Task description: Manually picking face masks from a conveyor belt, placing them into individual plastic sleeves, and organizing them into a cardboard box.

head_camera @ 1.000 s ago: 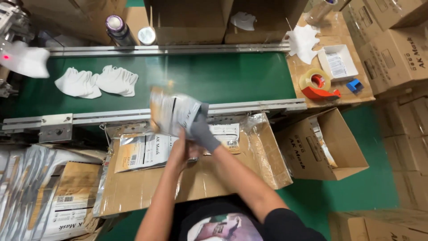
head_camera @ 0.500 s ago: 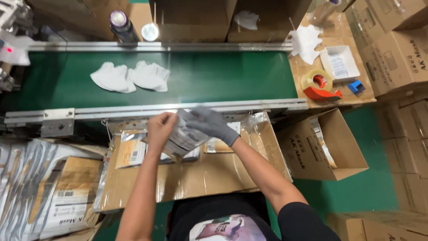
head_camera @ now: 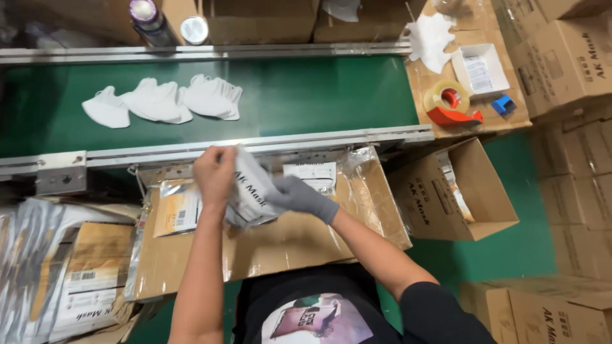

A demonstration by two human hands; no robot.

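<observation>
Two hands meet at the middle of the frame over one silvery pouch (head_camera: 247, 191), a flat printed packet held just below the near rail of the green conveyor belt (head_camera: 306, 89). The left hand (head_camera: 214, 173), bare, is closed on the pouch's upper left edge, fingers curled over the top. The right hand (head_camera: 298, 196), in a grey glove, is closed on the pouch's right side from lower right, fingers bent around the packet. The pouch is tilted, its top toward the belt, and hangs above a flattened cardboard sheet (head_camera: 268, 248) covered in clear film that fills the centre of the frame. More pouches (head_camera: 178, 210) lie on that sheet just left of the hands, and another (head_camera: 310, 175) peeks out just behind the gloved hand. Three white masks (head_camera: 162, 102) lie in a row on the belt at upper left, touching or overlapping one another. At upper right a tape dispenser (head_camera: 451, 105) with an orange base sits on a cardboard surface, beside a small white box (head_camera: 479, 71) and a small blue object (head_camera: 503, 104). An open carton (head_camera: 456, 191) stands right of centre, and a stack of silvery pouches (head_camera: 44, 267) fills the lower left.
</observation>
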